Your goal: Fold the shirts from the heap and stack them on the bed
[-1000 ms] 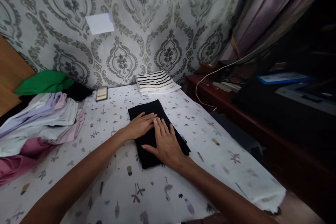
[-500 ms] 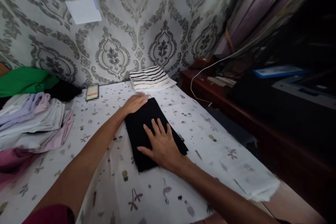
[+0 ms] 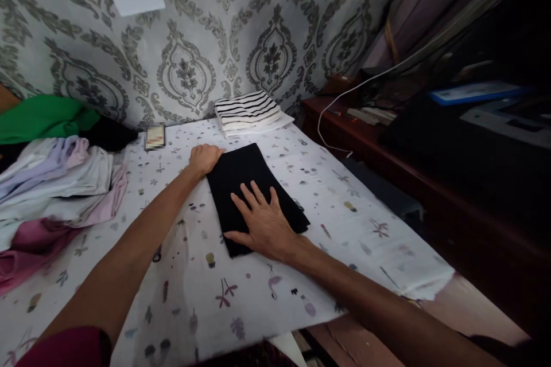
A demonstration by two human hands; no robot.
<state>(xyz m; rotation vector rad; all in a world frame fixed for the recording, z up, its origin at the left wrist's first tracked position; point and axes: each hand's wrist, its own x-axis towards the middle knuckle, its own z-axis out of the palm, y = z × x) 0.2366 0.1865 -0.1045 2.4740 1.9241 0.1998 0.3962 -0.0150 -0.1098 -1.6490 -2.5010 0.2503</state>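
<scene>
A folded black garment (image 3: 246, 178) lies on the white patterned sheet (image 3: 185, 264). My right hand (image 3: 260, 222) lies flat on its near half with the fingers spread. My left hand (image 3: 205, 159) is at the garment's far left corner, its fingers curled over the edge of the black cloth. Beyond the garment, by the wall, sits a folded stack topped by a black-and-white striped piece (image 3: 247, 111).
A heap of loose clothes, white, lilac and pink (image 3: 55, 189), with a green piece (image 3: 45, 117) behind, fills the left. A small card (image 3: 155, 136) lies near the wall. A dark wooden desk (image 3: 422, 183) with a white cable (image 3: 344, 112) stands at the right.
My left hand slid from the middle of the black garment up to its far left corner and curled there. My right hand stayed flat on the near part.
</scene>
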